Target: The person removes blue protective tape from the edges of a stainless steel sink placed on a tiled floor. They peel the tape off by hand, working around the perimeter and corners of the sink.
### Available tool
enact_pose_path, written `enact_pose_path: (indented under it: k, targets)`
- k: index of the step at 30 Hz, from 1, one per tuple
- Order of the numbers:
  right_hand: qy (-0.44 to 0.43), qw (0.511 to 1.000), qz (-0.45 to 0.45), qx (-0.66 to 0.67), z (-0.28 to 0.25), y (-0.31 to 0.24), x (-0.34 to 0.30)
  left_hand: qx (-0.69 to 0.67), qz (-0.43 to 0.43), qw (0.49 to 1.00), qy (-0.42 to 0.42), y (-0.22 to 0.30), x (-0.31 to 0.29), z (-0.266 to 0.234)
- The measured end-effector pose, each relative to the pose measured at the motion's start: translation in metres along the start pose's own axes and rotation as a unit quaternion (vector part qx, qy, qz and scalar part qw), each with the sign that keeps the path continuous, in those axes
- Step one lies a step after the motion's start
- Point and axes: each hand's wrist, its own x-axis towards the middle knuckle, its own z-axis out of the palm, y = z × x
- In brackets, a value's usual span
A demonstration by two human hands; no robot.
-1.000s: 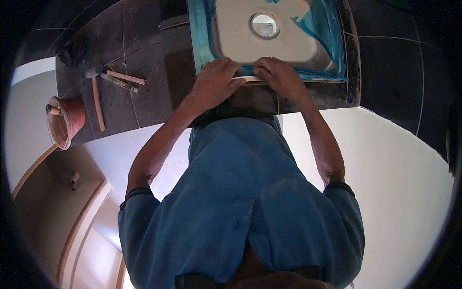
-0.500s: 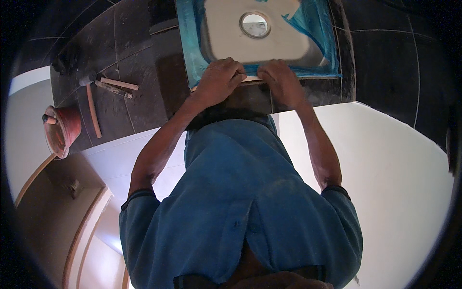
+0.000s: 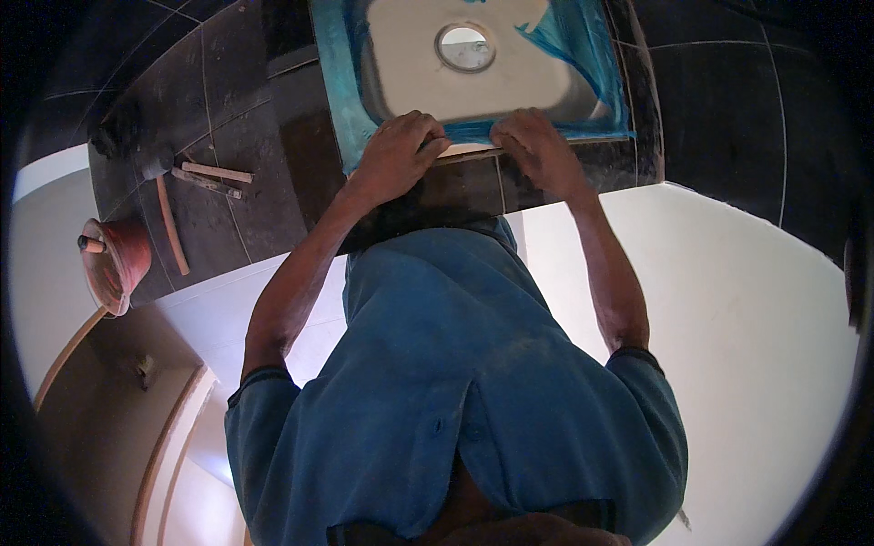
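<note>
A steel sink (image 3: 428, 86) with a round drain hole (image 3: 465, 47) is set in the dark tiled counter. Blue protective film (image 3: 335, 100) covers much of its rim and hangs loose in folds at the right side of the bowl. At the sink's front edge, my left hand (image 3: 398, 155) is closed with its fingers curled on the film. My right hand (image 3: 539, 150) pinches the film a short way to the right. Between the two hands, a bare pale strip of the rim shows below the blue. The fingertips are partly hidden.
On the counter (image 3: 296, 187) to the left lie a hammer (image 3: 170, 223), a flat wooden stick (image 3: 218, 171) and a narrow chisel-like tool (image 3: 208, 184). A reddish bucket (image 3: 133, 250) with a tool handle (image 3: 91, 244) in it stands at the far left. Dark tiles (image 3: 715, 109) rise on the right.
My view has shifted slightly, so the sink and tools sit a little differently in it. Both hands stay at the front rim, with a slightly wider gap between them.
</note>
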Motion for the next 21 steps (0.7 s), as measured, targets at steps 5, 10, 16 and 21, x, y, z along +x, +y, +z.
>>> enact_pose_path:
  k: [5, 10, 16, 21]
  targets:
    - [-0.032, 0.967, 0.161, 0.197, -0.035, -0.001, 0.019, -0.027, -0.014, 1.000, 0.007, 0.003, -0.001, -0.002]
    - [0.062, 0.994, -0.089, -0.033, -0.015, 0.011, -0.018, -0.035, -0.011, 0.999, 0.011, 0.000, -0.001, 0.000]
    - [0.009, 0.995, -0.078, -0.058, -0.012, 0.022, -0.017, -0.030, -0.013, 0.999, 0.000, 0.003, 0.001, -0.003]
    - [-0.034, 0.965, 0.175, 0.191, -0.046, 0.026, 0.015, -0.017, -0.031, 0.999, -0.016, 0.006, 0.003, -0.009]
